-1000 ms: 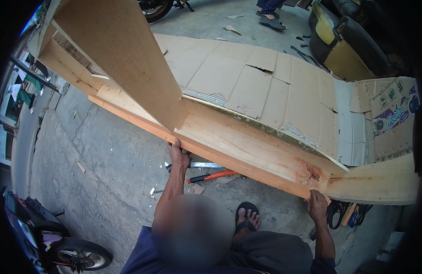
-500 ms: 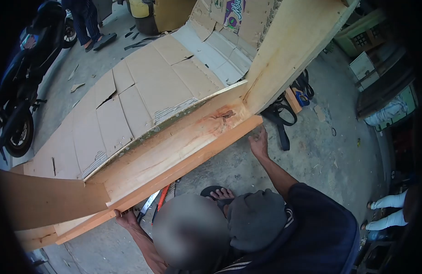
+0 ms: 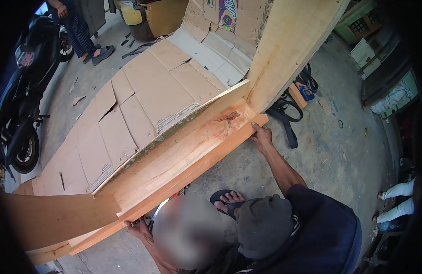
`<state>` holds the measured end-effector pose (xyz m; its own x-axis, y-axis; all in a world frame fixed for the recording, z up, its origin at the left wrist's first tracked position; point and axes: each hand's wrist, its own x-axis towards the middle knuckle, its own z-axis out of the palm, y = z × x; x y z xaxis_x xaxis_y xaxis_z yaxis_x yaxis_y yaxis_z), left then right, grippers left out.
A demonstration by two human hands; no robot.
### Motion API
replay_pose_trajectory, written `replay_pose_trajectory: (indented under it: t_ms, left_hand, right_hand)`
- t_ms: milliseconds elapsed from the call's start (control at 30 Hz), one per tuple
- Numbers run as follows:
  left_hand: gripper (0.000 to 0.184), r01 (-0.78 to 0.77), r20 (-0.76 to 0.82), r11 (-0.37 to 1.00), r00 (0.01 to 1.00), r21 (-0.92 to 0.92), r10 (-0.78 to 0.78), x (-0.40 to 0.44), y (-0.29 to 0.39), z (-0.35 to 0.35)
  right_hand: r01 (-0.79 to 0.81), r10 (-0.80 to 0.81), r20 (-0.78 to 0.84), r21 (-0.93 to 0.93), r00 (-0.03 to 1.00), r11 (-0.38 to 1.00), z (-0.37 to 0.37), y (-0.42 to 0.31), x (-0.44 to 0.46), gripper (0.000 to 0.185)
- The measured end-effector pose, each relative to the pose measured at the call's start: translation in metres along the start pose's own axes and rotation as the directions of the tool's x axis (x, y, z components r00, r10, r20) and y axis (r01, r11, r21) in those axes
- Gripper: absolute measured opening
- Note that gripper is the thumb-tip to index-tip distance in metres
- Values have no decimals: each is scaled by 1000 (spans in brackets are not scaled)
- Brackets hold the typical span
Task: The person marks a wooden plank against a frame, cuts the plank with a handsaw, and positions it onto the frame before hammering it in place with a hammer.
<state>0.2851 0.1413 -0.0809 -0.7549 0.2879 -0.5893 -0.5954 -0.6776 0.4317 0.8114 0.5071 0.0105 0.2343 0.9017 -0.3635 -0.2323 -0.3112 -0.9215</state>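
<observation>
A long, orange-toned wooden plank [image 3: 192,169] runs diagonally along the near side of a wooden frame [image 3: 165,162]. My left hand [image 3: 138,229] grips its lower edge toward the left, fingers partly hidden beneath. Near the plank's right end, my right hand [image 3: 262,136] holds it with the thumb on its face and the other fingers underneath. Behind the frame's near board lies a creased cardboard sheet [image 3: 142,96]. A knot and a reddish stain mark the board by the right corner. Under the plank, a curved metal blade [image 3: 159,208] shows partly, its lower part hidden by a blurred patch.
My sandalled foot [image 3: 228,201] rests on the concrete floor. Black straps [image 3: 286,116] and a wood offcut [image 3: 297,95] lie right of the frame. A motorcycle [image 3: 26,100] stands at left, near a person's legs [image 3: 80,34]. Another person's legs [image 3: 398,201] are at far right.
My right hand has closed around the plank's end, its thumb now on the front face. My left hand keeps its hold. The whole view has shifted slightly, and the blade is more hidden.
</observation>
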Motion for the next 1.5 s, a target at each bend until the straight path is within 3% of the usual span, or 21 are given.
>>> replay_pose_trajectory:
  t_ms: [100, 167, 300, 367, 433, 500, 533, 567, 600, 633, 667, 700, 900, 967, 1200, 1300, 1400, 1433, 1500]
  left_hand:
    - [57, -5, -17, 998, 1000, 67, 6, -5, 9, -12]
    - [57, 24, -2, 999, 1000, 33, -24, -3, 4, -9]
    - [57, 48, -99, 999, 994, -22, -50, -3, -1, 6]
    - [59, 0, -138, 998, 990, 63, 9, -8, -7, 14]
    - [60, -72, -111, 987, 990, 142, 89, -3, -9, 16]
    - [56, 27, -128, 992, 992, 125, -11, -8, -12, 26]
    - [56, 172, -90, 985, 981, -13, -172, -4, -10, 26]
    - [58, 1, -155, 976, 987, 217, 34, -9, -11, 29]
    - [56, -30, -98, 965, 994, 260, 57, 4, -13, 14]
    - [51, 31, -106, 991, 994, 133, -17, 3, -10, 17]
    - [45, -7, -104, 983, 994, 183, 27, -12, -13, 30]
    - [43, 69, -130, 994, 990, 88, -57, -2, -8, 28]
    - [44, 20, -145, 995, 989, 95, -6, -7, -14, 30]
    - [44, -26, -163, 983, 985, 181, 56, -18, -15, 39]
    - [44, -31, -122, 990, 991, 138, 48, -14, -11, 36]
    - [45, -69, -116, 961, 988, 269, 103, -17, -11, 34]
    - [51, 9, -31, 887, 1000, 462, 6, -32, 6, 33]
    - [51, 14, -46, 889, 999, 459, 8, -41, 13, 33]
    - [52, 87, -97, 757, 995, 647, -32, -45, 26, 34]
  right_hand:
    - [-20, 20, 16, -15, 1000, 1000, -5, 4, -1, 51]
    - [22, -22, -55, -7, 998, 1000, 0, 1, 2, 52]
    - [-11, 11, -23, 2, 1000, 1000, -2, -2, 9, 52]
    - [26, -28, -35, -68, 999, 997, 1, -1, 13, 43]
    - [15, -17, -28, -64, 999, 998, 4, -2, 12, 47]
    - [44, -60, -106, -140, 993, 989, 11, -1, 24, 48]
    - [-14, -16, -159, -185, 987, 983, 9, 3, 33, 47]
    - [-27, 30, 25, -107, 999, 994, 7, -4, 25, 48]
    - [-39, 43, 24, -134, 999, 990, 2, 3, 35, 48]
    - [-95, 98, 15, -152, 995, 984, 2, 2, 38, 49]
    - [-97, 97, -7, -139, 995, 986, 2, 4, 42, 50]
    - [-102, 106, 23, -140, 994, 985, 1, 3, 43, 51]
    - [-37, 39, 19, -105, 999, 994, 2, 6, 36, 55]
    - [-25, 29, 36, -113, 999, 993, 2, 6, 37, 55]
    - [-44, 44, -5, -168, 999, 985, 7, 4, 34, 53]
    - [-7, 12, 30, -172, 999, 985, 1, 6, 34, 56]
    - [15, 7, 105, -207, 994, 978, 1, 10, 25, 67]
    - [-51, 81, 111, -245, 991, 968, 0, 9, 18, 72]
    - [-107, 147, 123, -281, 981, 954, 4, 10, 8, 77]
